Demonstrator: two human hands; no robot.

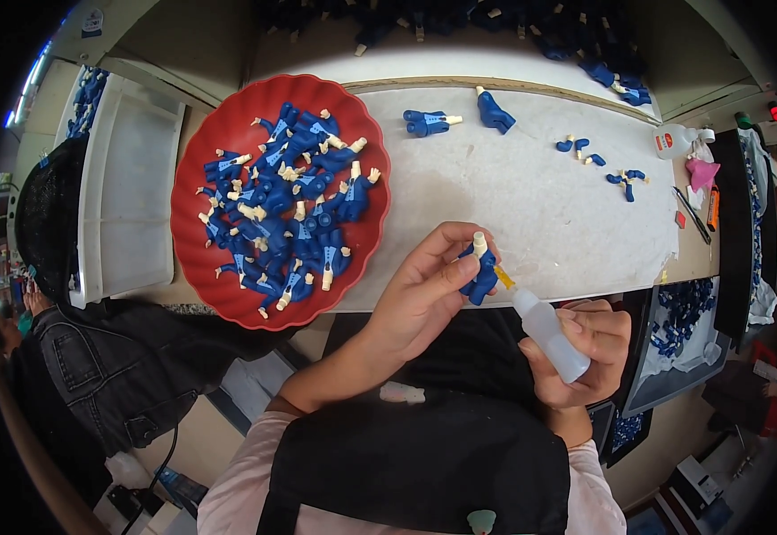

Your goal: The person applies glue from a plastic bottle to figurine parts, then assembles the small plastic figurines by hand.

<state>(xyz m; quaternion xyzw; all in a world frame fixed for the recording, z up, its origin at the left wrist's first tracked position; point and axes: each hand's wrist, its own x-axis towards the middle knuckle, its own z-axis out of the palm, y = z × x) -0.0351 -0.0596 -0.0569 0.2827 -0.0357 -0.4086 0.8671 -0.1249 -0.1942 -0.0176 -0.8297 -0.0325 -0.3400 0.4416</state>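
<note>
Blue-and-cream plastic figurine body (479,283): held upright, cream neck uppermost, to the right of the red scalloped plastic bowl (317,96) and nearer the person than the bowl's centre.
Left hand (420,299): grasping the figurine body between thumb and fingers, just beyond the bowl's lower right rim.
Right hand (585,348): grasping a translucent white plastic squeeze bottle (549,332), farther right of the bowl than the left hand.
Yellow tapered nozzle (504,278): fitted to the squeeze bottle and directed at the figurine body's right side; whether the two touch cannot be told.
Bowl contents: a heap of blue figurine parts (272,209) with pale blue fronts and cream necks and hands, lying at mixed angles inside the bowl.
White-covered bench (549,236): extends to the right of the bowl.
Loose bodies: one blue figurine torso with a cream neck (429,123), lying just right of the bowl's upper rim; a second blue torso (495,111), farther right.
Small blue-and-cream limb pieces (626,185): in two groups, well to the right of the bowl.
White plastic bin (130,178): just left of the bowl.
</note>
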